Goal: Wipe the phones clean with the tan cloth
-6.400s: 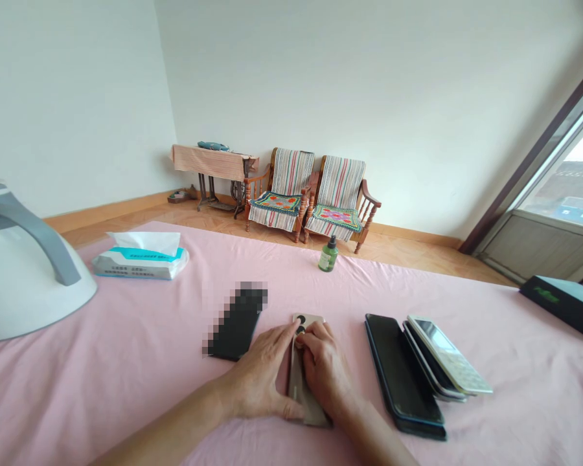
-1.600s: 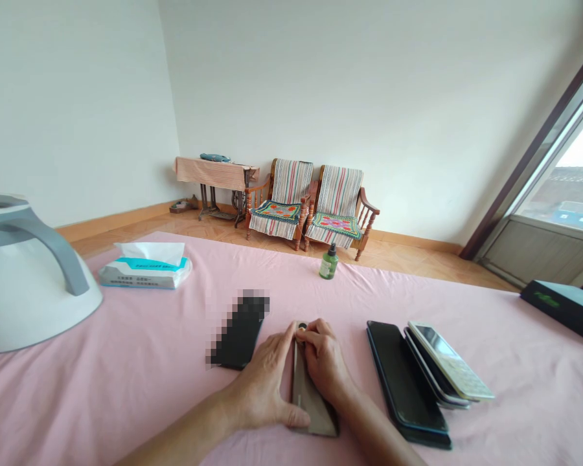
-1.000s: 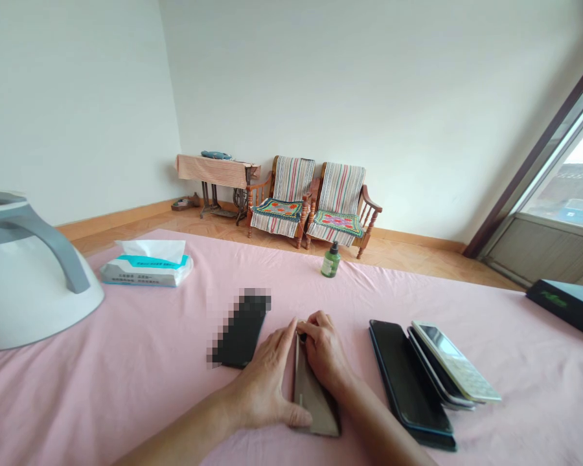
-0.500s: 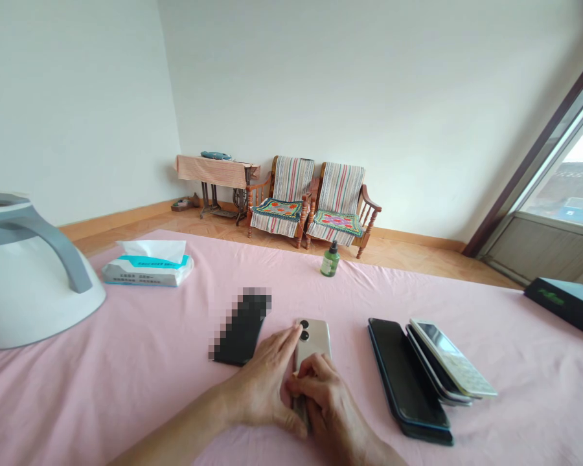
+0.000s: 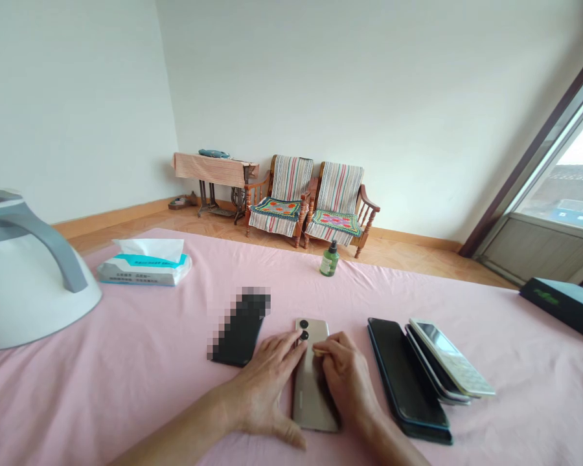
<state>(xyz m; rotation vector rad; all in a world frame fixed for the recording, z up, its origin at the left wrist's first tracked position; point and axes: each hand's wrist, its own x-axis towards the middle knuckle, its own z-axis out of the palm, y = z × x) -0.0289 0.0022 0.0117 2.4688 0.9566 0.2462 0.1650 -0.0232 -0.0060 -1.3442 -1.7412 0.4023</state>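
A champagne-coloured phone [image 5: 315, 395] lies on the pink cloth with its back and two round camera lenses facing up. My left hand [image 5: 260, 388] rests along its left side, fingers stretched toward the lenses and thumb spread near the bottom edge. Over the phone's right edge, my right hand [image 5: 344, 375] is closed in a pinch. A tiny tan tip shows at its fingertips, too small to name. Left of the phone lies a black phone [image 5: 240, 333], partly pixelated.
Stacked phones [image 5: 408, 375] lie to the right, with a white phone [image 5: 451, 359] on top of one stack. A green pump bottle [image 5: 329, 260], tissue pack [image 5: 146, 266], grey-white kettle [image 5: 34, 285] and black box [image 5: 563, 307] stand around. Two chairs [image 5: 337, 194] are beyond.
My right hand has moved up and to the right along the phone, uncovering its lower back. The left hand stays at the phone's left side.
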